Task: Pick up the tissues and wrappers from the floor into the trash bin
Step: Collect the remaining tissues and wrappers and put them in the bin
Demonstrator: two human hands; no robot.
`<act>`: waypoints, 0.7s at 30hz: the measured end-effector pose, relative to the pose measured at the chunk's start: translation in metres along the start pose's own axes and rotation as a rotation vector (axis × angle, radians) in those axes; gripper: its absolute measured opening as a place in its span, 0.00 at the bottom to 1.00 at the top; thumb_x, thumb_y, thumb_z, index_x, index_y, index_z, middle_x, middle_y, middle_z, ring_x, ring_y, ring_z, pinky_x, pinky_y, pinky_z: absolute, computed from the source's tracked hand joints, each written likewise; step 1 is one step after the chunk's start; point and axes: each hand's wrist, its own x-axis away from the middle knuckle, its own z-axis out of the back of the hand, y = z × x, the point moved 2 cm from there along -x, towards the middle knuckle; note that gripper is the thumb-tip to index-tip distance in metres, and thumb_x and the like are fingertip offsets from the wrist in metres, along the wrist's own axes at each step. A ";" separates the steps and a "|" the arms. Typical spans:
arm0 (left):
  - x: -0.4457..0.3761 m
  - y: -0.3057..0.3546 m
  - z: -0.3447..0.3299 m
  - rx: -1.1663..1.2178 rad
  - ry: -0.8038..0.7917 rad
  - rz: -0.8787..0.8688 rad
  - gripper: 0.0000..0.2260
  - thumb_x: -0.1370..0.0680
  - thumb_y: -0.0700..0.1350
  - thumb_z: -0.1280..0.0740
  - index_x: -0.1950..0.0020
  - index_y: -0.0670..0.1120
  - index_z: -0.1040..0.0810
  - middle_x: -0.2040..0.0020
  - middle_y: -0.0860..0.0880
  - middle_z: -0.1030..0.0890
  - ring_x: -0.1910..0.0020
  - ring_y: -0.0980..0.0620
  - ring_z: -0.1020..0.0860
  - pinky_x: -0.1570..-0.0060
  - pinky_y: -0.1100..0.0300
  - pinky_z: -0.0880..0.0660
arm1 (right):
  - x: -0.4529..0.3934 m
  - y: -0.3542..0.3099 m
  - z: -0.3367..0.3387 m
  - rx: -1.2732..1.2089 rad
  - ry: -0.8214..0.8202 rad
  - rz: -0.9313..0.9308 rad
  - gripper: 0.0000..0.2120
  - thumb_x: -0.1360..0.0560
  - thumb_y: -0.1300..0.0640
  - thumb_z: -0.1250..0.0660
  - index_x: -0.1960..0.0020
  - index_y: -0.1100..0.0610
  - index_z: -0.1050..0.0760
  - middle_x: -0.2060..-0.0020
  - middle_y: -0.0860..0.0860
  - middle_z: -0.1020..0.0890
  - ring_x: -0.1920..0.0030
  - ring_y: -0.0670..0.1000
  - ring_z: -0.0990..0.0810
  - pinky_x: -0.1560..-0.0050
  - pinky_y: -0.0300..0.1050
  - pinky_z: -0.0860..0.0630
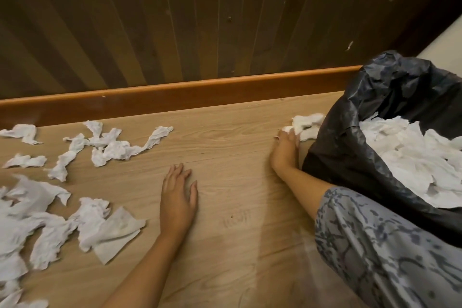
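Gripping a crumpled white tissue on the wooden floor, the right hand has its fingers curled round the wad's near end; the wad stretches rightward, touching the black-lined trash bin, already heaped with tissues. The left hand lies flat on the floor, fingers straight and slightly spread, holding nothing. Twisted tissue strips lie leftward, near the baseboard.

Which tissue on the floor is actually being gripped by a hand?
The crumpled tissue beside the black bin bag, held by the right hand; the rest lie untouched.
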 end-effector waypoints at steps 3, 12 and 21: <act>0.001 0.000 0.000 -0.003 0.002 -0.019 0.15 0.21 0.43 0.35 0.36 0.43 0.24 0.30 0.45 0.29 0.26 0.47 0.38 0.27 0.51 0.42 | 0.018 -0.003 -0.008 -0.026 -0.014 0.198 0.20 0.21 0.67 0.45 0.30 0.58 0.30 0.30 0.56 0.33 0.30 0.54 0.35 0.35 0.35 0.42; 0.012 0.002 0.017 0.085 -0.083 0.020 0.18 0.22 0.44 0.33 0.33 0.46 0.27 0.29 0.46 0.29 0.26 0.50 0.39 0.28 0.57 0.45 | 0.078 -0.039 -0.021 -0.322 -0.156 0.151 0.29 0.23 0.63 0.38 0.24 0.58 0.43 0.33 0.56 0.34 0.38 0.56 0.29 0.39 0.39 0.36; 0.052 -0.052 0.080 -0.407 0.229 0.474 0.30 0.28 0.59 0.32 0.30 0.50 0.32 0.22 0.41 0.46 0.23 0.42 0.59 0.33 0.32 0.64 | 0.099 -0.037 -0.021 0.094 -0.073 0.202 0.16 0.26 0.59 0.38 0.39 0.58 0.27 0.33 0.55 0.38 0.38 0.58 0.33 0.43 0.50 0.30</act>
